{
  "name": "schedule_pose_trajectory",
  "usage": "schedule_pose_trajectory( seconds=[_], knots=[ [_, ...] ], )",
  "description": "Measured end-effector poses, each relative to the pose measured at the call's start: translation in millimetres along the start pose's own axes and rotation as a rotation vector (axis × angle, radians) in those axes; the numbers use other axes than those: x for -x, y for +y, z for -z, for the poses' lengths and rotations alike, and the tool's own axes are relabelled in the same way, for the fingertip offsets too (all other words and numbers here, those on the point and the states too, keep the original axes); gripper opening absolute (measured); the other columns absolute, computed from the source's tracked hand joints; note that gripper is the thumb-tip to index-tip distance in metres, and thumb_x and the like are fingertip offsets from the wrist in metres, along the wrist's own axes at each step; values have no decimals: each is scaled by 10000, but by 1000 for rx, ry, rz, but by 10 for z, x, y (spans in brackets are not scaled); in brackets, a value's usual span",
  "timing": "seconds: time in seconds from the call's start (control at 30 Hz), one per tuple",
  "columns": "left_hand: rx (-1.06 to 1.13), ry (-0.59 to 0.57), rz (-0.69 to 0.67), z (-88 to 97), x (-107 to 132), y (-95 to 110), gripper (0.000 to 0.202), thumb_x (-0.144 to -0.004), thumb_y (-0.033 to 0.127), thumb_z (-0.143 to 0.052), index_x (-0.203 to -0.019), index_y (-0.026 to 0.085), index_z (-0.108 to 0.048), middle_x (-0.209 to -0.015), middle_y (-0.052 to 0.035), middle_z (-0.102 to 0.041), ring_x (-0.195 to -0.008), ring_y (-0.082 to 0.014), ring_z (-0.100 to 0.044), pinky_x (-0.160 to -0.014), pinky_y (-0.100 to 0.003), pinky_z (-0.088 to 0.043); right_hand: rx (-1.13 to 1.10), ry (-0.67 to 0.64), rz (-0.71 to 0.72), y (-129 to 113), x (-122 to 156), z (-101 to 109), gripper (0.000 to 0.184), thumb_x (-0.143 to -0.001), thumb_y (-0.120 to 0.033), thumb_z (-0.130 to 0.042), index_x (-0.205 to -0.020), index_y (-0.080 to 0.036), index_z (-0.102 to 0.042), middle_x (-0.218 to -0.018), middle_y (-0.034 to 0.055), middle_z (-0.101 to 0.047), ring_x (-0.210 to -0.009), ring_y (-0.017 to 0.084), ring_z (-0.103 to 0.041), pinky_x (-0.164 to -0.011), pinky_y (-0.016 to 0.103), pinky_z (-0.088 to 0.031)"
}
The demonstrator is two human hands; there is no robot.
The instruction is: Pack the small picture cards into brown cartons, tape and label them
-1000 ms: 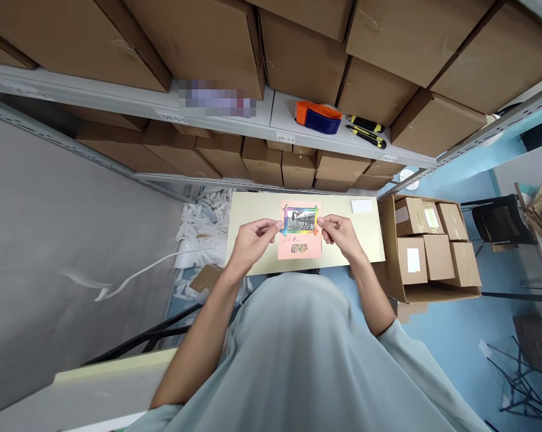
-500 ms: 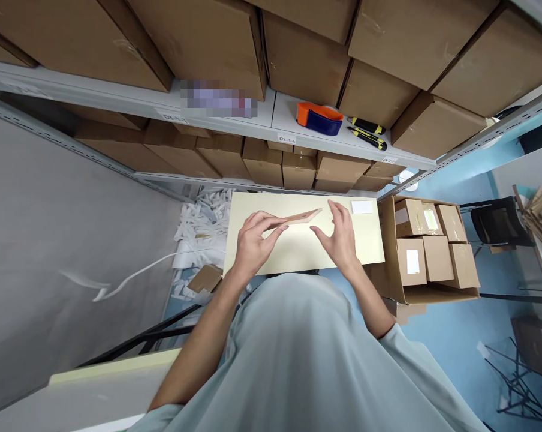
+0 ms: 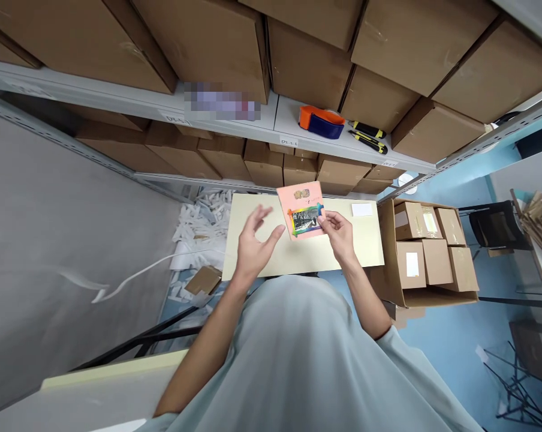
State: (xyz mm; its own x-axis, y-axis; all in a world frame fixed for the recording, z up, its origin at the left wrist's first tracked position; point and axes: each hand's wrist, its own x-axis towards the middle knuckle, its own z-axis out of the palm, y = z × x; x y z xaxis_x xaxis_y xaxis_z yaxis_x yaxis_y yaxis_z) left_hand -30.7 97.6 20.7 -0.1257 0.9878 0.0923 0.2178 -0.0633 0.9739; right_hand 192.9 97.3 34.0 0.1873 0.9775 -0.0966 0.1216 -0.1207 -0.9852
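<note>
A pink card [image 3: 303,207] with a rainbow-framed dark picture and a small printed mark is held above the pale yellow tabletop [image 3: 271,258]. My right hand [image 3: 338,234] pinches the card's right edge, with the printed mark at the far end. My left hand [image 3: 254,246] hovers just left of the card with its fingers spread and nothing in it. A small white slip [image 3: 361,209] lies on the table's far right corner.
An open carton [image 3: 390,252] of small brown boxes stands right of the table. Shelves of cardboard boxes [image 3: 271,162] run behind; an orange-and-blue tape dispenser [image 3: 320,120] and yellow-black cutters [image 3: 365,133] lie on the shelf [image 3: 118,102]. White paper scraps [image 3: 203,216] litter the floor left.
The card, first held by both hands, was tipped flat in my left hand and is now turned end for end in my right hand alone. My left hand has let go.
</note>
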Motion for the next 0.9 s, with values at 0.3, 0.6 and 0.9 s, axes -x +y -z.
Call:
schedule_pose_trajectory(
  seconds=[0.3,0.6,0.9],
  knots=[
    [107,-181,126,-47,-123,-59,541,-816,658,-865,-1120,212,-822,-1093,-109,-845,-1024,-282,-794,-1055,-467,-622,-216,-43,-153,145,-48,8,590,-692,-632,-952,-1068,-224,-752,-909,28,-790,-764,167,-686,-694,293,-562],
    [-161,-142,-268,114,-244,171,132,-994,339,-697,-962,284,-813,-1097,-47,-847,-1141,-286,-757,-1125,-499,-551,-93,-148,126,-93,-9,136,404,-886,-649,-862,-966,-266,-763,-1237,100,-839,-1320,304,-753,-1224,494,-550],
    [-171,-170,-367,210,-248,173,122,-1015,328,-716,-1033,260,-815,-1073,-54,-844,-1108,-263,-763,-1081,-447,-592,-24,-159,193,1,-7,180,413,-947,-622,-816,-1143,-258,-827,-1190,80,-859,-1195,281,-803,-1097,429,-641]
  ],
)
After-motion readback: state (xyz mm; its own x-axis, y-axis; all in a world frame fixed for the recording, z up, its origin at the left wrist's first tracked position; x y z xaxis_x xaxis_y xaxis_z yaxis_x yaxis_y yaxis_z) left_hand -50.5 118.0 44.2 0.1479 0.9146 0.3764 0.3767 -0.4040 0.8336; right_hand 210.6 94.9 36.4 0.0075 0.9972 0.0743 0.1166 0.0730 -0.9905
